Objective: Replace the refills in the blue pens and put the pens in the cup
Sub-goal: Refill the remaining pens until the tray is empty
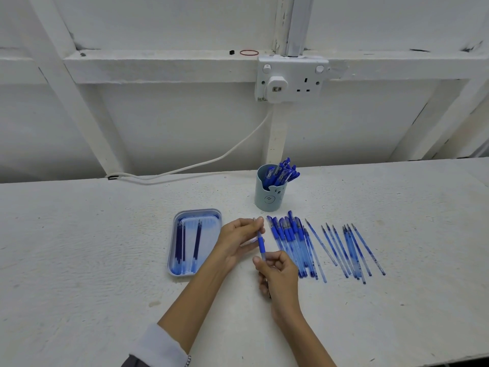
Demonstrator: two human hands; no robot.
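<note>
Over the table's middle I hold one blue pen (261, 243) between both hands. My right hand (279, 278) grips its lower barrel. My left hand (239, 241) pinches the tip end, and a clear cap shows against its palm. Behind them stands a pale blue cup (268, 198) holding several blue pens (283, 172). To the right of my hands lies a bunch of capped blue pens (291, 242), and further right a row of loose refills (349, 250). Left of my hands sits a blue tray (173, 263) with a few dark refills (196, 242) in it.
The white table (92, 247) meets a white wall at the back. A double socket (289, 79) with a plug hangs on the wall above the cup, and its white cable (185, 168) runs down onto the table's back left. A red rubber band (248, 52) lies on the ledge.
</note>
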